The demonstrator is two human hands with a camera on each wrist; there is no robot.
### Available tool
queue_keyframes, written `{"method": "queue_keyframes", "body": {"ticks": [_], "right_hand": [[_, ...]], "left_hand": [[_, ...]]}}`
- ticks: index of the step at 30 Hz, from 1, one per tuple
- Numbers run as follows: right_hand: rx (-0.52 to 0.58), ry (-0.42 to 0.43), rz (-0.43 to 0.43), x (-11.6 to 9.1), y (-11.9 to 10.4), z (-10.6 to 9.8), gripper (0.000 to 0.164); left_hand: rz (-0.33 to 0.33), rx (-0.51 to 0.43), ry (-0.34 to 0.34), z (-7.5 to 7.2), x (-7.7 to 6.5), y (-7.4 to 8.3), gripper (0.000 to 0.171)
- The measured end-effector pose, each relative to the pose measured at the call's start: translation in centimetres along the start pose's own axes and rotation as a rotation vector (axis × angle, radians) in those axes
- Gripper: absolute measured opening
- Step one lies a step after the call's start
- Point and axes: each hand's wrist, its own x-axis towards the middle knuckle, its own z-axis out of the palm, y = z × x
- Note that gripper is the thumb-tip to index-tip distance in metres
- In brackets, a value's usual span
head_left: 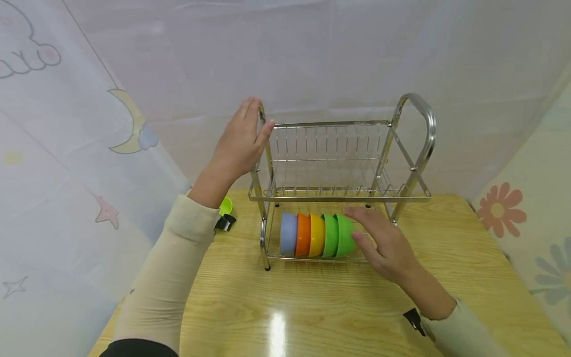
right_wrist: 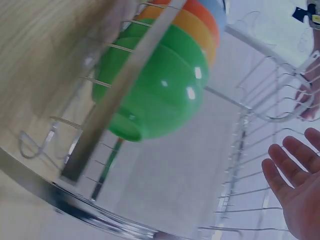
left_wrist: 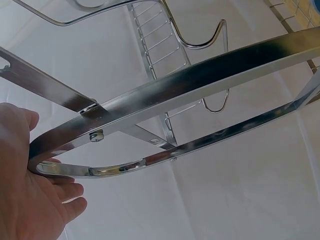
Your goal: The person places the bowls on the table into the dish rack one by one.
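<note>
A two-tier silver dish rack [head_left: 339, 199] stands on the table. My left hand [head_left: 241, 139] rests against its left curved handle. In the left wrist view the handle's end [left_wrist: 75, 142] meets the palm, with the thumb and the loosely extended fingers on either side. Several bowls stand on edge in a row on the lower tier: a blue bowl [head_left: 288, 234], an orange bowl [head_left: 303, 235], a yellow bowl [head_left: 317, 235] and two green bowls [head_left: 344, 235]. Beside the green end, my right hand [head_left: 385, 243] holds nothing; its fingers are extended, apart from the bowls in the right wrist view.
The upper tier [head_left: 330, 148] has wire dividers, and a curved handle [head_left: 428, 129] rises at its right. Behind my left wrist lies a bright green-yellow object [head_left: 226, 206], partly hidden. A light wooden table [head_left: 232, 297] lies in front; printed cloth [head_left: 339, 54] hangs behind.
</note>
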Motion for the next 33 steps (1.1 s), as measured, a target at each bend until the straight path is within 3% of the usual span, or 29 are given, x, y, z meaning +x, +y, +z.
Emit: {"method": "queue_keyframes", "body": {"ticks": [5,10,17,25,33], "right_hand": [[0.024,0.117,-0.155,1.0,-1.9,-1.5,0.053],[0.022,0.22,-0.281,2.2,-3.7,-3.0,0.053],[0.058,0.331,-0.375,4.0,-5.2,-5.2,0.051],[0.027,0.441,-0.405,5.9,-4.5,-7.5,0.049],[-0.095,0.476,-0.325,7.4,-2.5,-9.2,0.053]], "left_hand": [[0.003,-0.008,0.008,0.1,-0.2,-0.1,0.075],[-0.004,-0.025,0.008,0.1,-0.4,-0.2,0.075],[-0.009,-0.05,0.016,0.2,-0.8,-0.4,0.075],[0.012,-0.054,0.033,0.3,-1.1,-0.6,0.075],[0.029,-0.109,0.041,0.4,-1.4,-0.7,0.075]]}}
